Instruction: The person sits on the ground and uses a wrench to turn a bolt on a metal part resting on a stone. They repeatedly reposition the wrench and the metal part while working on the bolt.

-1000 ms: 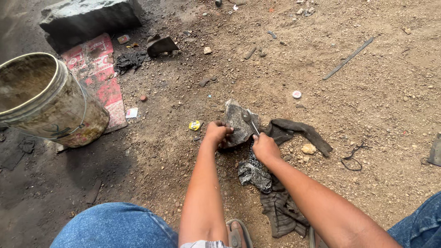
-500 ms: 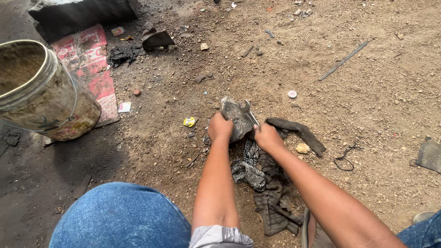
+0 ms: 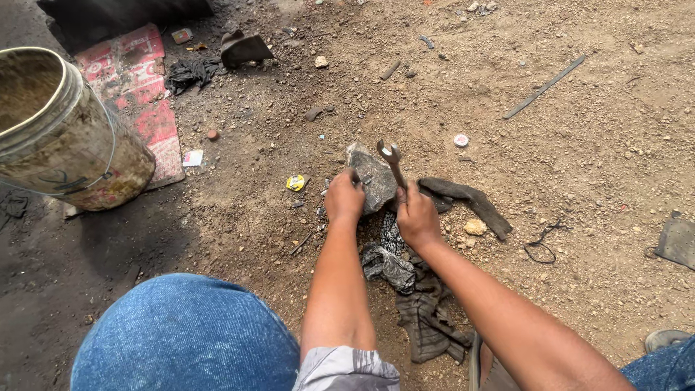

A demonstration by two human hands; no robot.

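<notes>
The left hand (image 3: 344,200) clasps a grey, jagged stone (image 3: 371,181) on the dirt; the right hand (image 3: 415,215), fisted just beside it, raises a steel open-ended spanner (image 3: 392,162). Steadying the stone low keeps fingers clear.

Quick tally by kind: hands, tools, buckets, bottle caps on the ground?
Hands: 2, left hand on a grey block, right hand gripping the wrench
Wrenches: 1
Buckets: 1
Bottle caps: 1, white
Total: 5

Grey stone (image 3: 371,179) — red mat (image 3: 137,94) — blue jeans (image 3: 184,337)
</notes>
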